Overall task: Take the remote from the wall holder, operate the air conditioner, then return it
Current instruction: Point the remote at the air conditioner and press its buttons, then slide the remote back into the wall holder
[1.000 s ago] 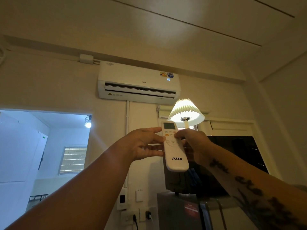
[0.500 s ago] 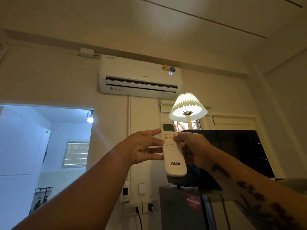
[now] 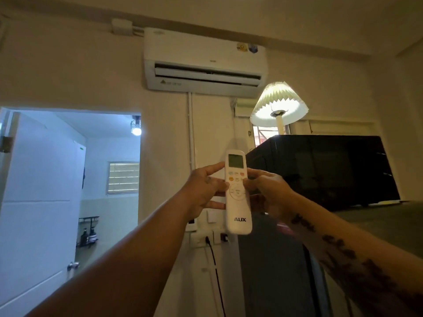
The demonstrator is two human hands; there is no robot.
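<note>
A white remote (image 3: 238, 209) marked AUX stands upright in front of me, its small screen at the top. My left hand (image 3: 203, 191) touches its left edge with spread fingers. My right hand (image 3: 267, 191) grips its right side, the thumb resting on the buttons near the middle. High on the wall is the white air conditioner (image 3: 204, 62), its front flap slightly apart. No wall holder can be made out; the wall behind the remote is hidden.
A lit pleated lamp (image 3: 279, 104) stands on a black microwave (image 3: 325, 170) at the right, over a dark fridge (image 3: 274, 271). Wall sockets with a black cable (image 3: 214, 259) lie below the remote. An open white door (image 3: 39, 202) leads to a bathroom at the left.
Both hands and the remote have dropped lower in view, away from the air conditioner. The view has tilted down, showing more of the doorway and microwave.
</note>
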